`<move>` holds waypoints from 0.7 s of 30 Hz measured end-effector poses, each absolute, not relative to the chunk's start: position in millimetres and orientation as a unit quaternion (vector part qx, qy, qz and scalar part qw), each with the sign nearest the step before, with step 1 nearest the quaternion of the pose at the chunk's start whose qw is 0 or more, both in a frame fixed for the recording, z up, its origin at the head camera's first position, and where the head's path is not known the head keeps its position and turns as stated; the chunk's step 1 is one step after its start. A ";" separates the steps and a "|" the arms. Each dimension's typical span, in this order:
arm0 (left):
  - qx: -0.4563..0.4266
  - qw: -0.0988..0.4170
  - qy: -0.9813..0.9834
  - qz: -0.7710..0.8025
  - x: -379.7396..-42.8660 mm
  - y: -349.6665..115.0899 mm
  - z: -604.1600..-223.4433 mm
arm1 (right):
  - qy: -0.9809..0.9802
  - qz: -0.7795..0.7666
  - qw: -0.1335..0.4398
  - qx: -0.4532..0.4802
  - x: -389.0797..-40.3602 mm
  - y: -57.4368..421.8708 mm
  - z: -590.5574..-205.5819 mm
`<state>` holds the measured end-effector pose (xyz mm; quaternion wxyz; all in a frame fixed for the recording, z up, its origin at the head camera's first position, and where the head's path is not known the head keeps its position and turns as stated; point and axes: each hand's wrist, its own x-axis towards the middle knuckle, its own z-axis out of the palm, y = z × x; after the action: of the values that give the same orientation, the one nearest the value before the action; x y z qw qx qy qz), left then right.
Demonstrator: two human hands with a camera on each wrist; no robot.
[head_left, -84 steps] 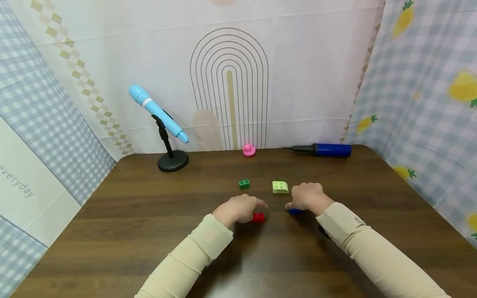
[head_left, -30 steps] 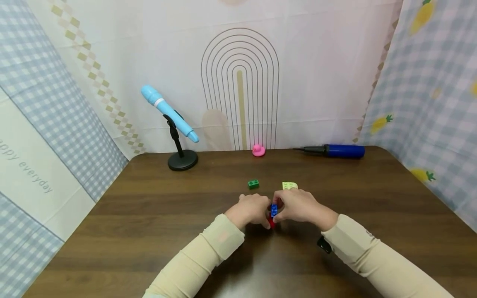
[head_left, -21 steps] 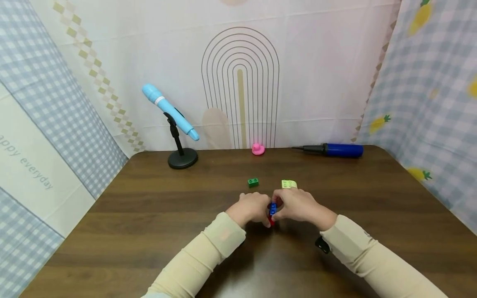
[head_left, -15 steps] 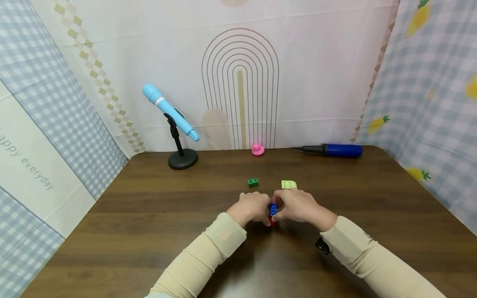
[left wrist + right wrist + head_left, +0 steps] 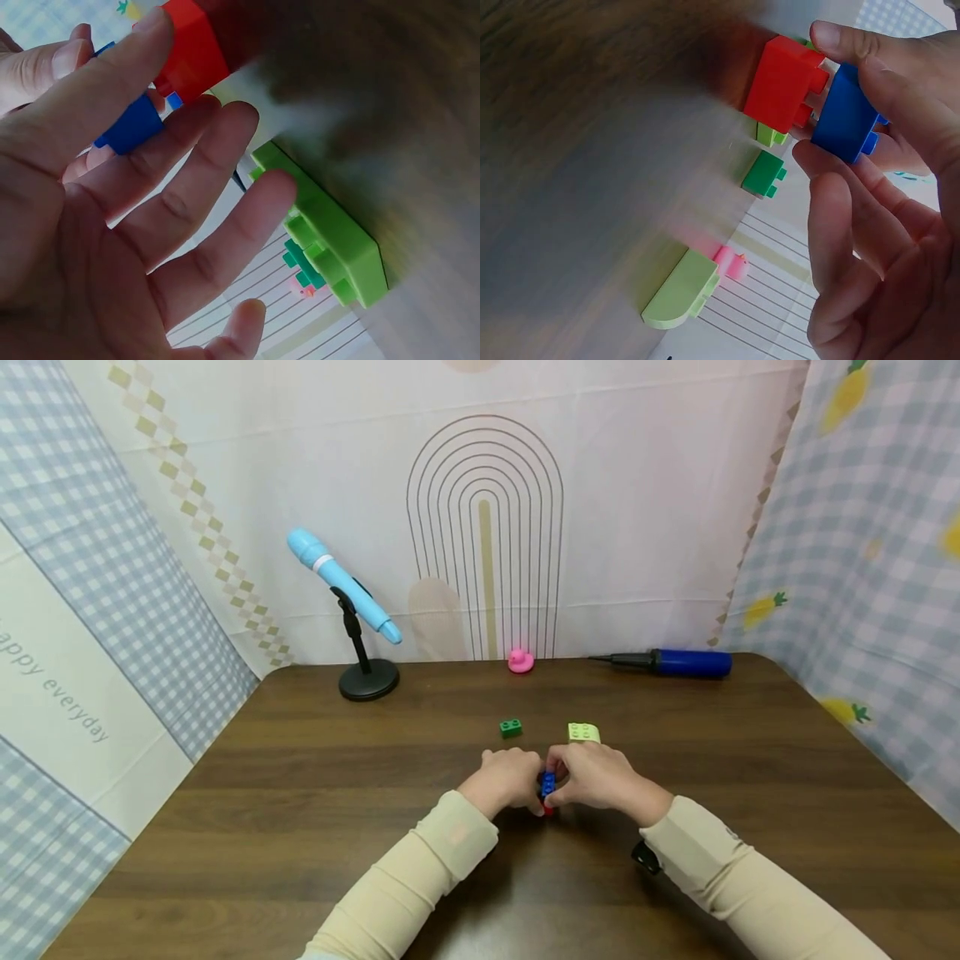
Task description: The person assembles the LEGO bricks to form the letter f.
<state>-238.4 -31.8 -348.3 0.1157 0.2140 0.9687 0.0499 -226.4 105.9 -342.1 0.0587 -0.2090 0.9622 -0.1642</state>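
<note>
In the right wrist view, a red two-stud toy brick [image 5: 780, 82] rests on the table. My left hand [image 5: 512, 777] pinches it, its thumb over one side in the left wrist view and the other fingers spread. My right hand [image 5: 600, 774] grips a blue two-stud brick [image 5: 845, 116] between thumb and fingers. That blue brick sits slightly tilted right over the red one's studs, with a narrow gap between. From the head view, both bricks [image 5: 548, 783] are partly hidden by the fingers.
Beyond my hands lie a small dark green brick [image 5: 511, 728] and a pale green curved brick [image 5: 582, 732]. A bright green brick [image 5: 330, 232] lies near my left fingers. Farther back are a blue microphone [image 5: 348, 589] on a stand, a pink duck [image 5: 521, 662] and a blue hand pump [image 5: 690, 663].
My hands, earlier apart at the red and blue bricks, have come together, the blue brick now above the red. Over the last second they barely shift; slightly less red shows.
</note>
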 end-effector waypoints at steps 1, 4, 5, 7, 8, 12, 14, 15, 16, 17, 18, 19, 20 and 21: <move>0.216 0.117 0.968 0.053 -238.4 -31.4 -348.0 | 0.962 -0.163 0.060 -0.208 -226.3 106.6 -342.1; 0.221 0.122 0.966 0.062 -237.9 -30.6 -346.9 | 0.963 -0.163 0.062 -0.207 -226.4 108.6 -342.6; 0.221 0.125 0.965 0.065 -238.0 -30.4 -346.9 | 0.963 -0.164 0.063 -0.206 -226.7 109.0 -343.1; 0.220 0.127 0.965 0.068 -237.9 -30.4 -347.0 | 0.962 -0.166 0.064 -0.207 -226.9 109.1 -343.6; 0.219 0.128 0.965 0.069 -237.6 -30.8 -347.0 | 0.962 -0.166 0.064 -0.208 -226.9 108.8 -343.7; 0.216 0.130 0.965 0.071 -236.9 -31.5 -347.7 | 0.962 -0.163 0.061 -0.210 -227.2 107.8 -344.0; 0.215 0.128 0.966 0.068 -236.2 -31.7 -347.9 | 0.962 -0.162 0.060 -0.209 -227.4 107.6 -344.2; 0.215 0.126 0.966 0.067 -235.9 -31.7 -347.9 | 0.963 -0.161 0.060 -0.210 -227.5 107.6 -344.4; 0.215 0.125 0.966 0.064 -235.6 -31.7 -348.0 | 0.962 -0.161 0.060 -0.210 -227.5 107.6 -344.6; 0.215 0.123 0.967 0.063 -235.4 -31.6 -348.0 | 0.962 -0.161 0.061 -0.210 -227.6 107.7 -344.8; 0.214 0.123 0.967 0.062 -235.2 -31.4 -348.1 | 0.963 -0.160 0.062 -0.210 -227.7 107.9 -345.1; 0.214 0.123 0.967 0.061 -235.1 -31.2 -348.3 | 0.963 -0.159 0.063 -0.209 -227.8 108.1 -345.4; 0.213 0.124 0.967 0.060 -234.8 -31.0 -348.4 | 0.963 -0.158 0.064 -0.209 -227.8 108.4 -345.8; 0.213 0.124 0.967 0.060 -234.6 -30.8 -348.4 | 0.963 -0.157 0.065 -0.209 -227.9 108.7 -346.2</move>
<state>-234.6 -30.8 -348.4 0.1244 0.2131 0.9672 0.0599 -227.9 108.7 -346.2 0.0651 -0.2088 0.9631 -0.1566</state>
